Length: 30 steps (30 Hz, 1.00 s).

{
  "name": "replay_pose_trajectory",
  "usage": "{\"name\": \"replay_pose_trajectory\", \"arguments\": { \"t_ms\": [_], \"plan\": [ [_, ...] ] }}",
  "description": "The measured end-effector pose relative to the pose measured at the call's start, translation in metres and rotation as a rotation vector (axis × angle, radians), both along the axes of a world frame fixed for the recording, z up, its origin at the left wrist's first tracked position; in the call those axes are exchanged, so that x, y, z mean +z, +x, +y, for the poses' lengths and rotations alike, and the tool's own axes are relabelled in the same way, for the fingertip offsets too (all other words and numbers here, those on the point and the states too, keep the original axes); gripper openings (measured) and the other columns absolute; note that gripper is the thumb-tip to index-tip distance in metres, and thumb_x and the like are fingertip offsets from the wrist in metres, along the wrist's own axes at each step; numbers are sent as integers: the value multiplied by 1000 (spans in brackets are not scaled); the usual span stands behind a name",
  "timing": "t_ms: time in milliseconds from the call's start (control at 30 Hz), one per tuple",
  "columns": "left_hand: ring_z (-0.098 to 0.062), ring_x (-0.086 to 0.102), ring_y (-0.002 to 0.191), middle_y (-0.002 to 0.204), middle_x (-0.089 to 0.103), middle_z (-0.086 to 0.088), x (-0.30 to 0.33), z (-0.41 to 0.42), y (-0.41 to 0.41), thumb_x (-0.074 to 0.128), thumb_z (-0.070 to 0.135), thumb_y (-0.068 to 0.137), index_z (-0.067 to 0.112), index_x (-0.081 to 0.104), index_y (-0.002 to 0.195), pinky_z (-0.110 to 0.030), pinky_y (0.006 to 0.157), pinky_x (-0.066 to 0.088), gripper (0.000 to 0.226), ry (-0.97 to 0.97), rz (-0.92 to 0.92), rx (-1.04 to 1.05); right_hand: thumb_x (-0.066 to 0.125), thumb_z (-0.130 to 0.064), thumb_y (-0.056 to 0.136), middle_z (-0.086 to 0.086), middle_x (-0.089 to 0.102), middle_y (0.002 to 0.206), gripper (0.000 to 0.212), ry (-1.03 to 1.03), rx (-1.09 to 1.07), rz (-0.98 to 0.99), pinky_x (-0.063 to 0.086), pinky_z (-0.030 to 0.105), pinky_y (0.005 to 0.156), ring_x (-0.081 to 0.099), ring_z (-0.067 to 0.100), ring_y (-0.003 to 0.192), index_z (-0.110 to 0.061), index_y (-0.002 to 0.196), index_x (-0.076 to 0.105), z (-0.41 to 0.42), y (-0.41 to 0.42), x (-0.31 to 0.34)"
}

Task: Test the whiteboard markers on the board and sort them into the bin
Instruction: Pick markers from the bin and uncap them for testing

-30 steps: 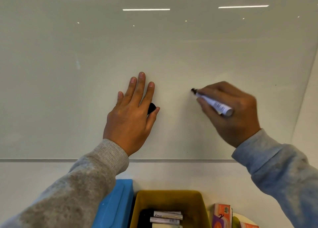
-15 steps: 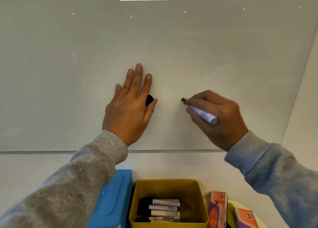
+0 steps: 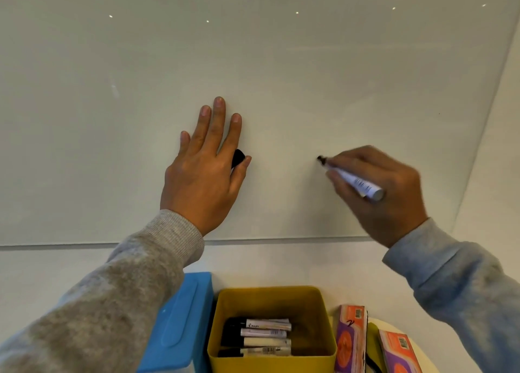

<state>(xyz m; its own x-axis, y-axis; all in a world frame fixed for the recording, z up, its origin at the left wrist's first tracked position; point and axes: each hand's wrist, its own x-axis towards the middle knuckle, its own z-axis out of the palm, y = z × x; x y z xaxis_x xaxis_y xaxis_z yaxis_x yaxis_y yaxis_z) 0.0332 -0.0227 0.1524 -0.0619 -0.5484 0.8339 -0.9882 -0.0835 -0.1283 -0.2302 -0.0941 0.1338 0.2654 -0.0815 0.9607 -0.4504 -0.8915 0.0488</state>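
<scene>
Head view: right hand (image 3: 385,192) around marker (image 3: 355,181).

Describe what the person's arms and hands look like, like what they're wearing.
Both arms are in long, soft knit sleeves of heathered grey, with ribbed cuffs ending at the wrists. The left sleeve looks warmer, beige-grey; the right sleeve reads cooler, bluish grey. The left hand and right hand are bare: no gloves, rings or watch visible.
</scene>
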Motion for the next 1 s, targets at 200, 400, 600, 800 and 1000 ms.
{"name": "replay_pose_trajectory", "arguments": {
  "t_ms": [200, 400, 600, 800, 1000],
  "plan": [
    [-26, 3, 154, 167, 0, -8, 0, -1, -2, 32, 46, 105, 16, 14, 159, -55, 118, 29, 64, 6, 3, 3, 72, -11, 92, 13, 70, 101, 19, 32, -7, 73, 58, 30, 79, 69, 25, 85, 0, 108, 75, 2, 3, -16],
    [-26, 2, 154, 167, -2, -7, -1, -1, -1, 30, 46, 105, 17, 12, 159, -54, 119, 27, 64, 7, 5, 3, 74, -12, 92, 12, 72, 103, 20, 38, -38, -141, 51, 11, 85, 67, 16, 87, -2, 108, 75, 0, -9, -2],
    [-28, 1, 154, 167, -2, -9, -3, -3, -1, 32, 45, 105, 15, 11, 159, -56, 118, 27, 65, 8, 0, 3, 74, -13, 91, 13, 71, 102, 22, 52, -9, 184, 60, 33, 76, 69, 25, 85, -2, 109, 75, 2, 3, -36],
    [-28, 0, 154, 167, -2, -9, -4, -4, -1, 32, 43, 105, 15, 11, 159, -56, 119, 24, 64, 3, -4, -8, 76, -11, 90, 10, 72, 102, 21, 95, -34, -49, 55, 15, 82, 68, 16, 86, -2, 109, 74, 1, -4, -31],
    [-27, 0, 154, 167, -3, -8, -7, -4, 0, 33, 43, 105, 16, 11, 160, -56, 119, 24, 65, -3, -1, -7, 75, -11, 91, 11, 72, 101, 19, 60, -31, -65, 55, 18, 81, 68, 17, 84, 0, 107, 75, -1, -12, -26]
  ]
}}
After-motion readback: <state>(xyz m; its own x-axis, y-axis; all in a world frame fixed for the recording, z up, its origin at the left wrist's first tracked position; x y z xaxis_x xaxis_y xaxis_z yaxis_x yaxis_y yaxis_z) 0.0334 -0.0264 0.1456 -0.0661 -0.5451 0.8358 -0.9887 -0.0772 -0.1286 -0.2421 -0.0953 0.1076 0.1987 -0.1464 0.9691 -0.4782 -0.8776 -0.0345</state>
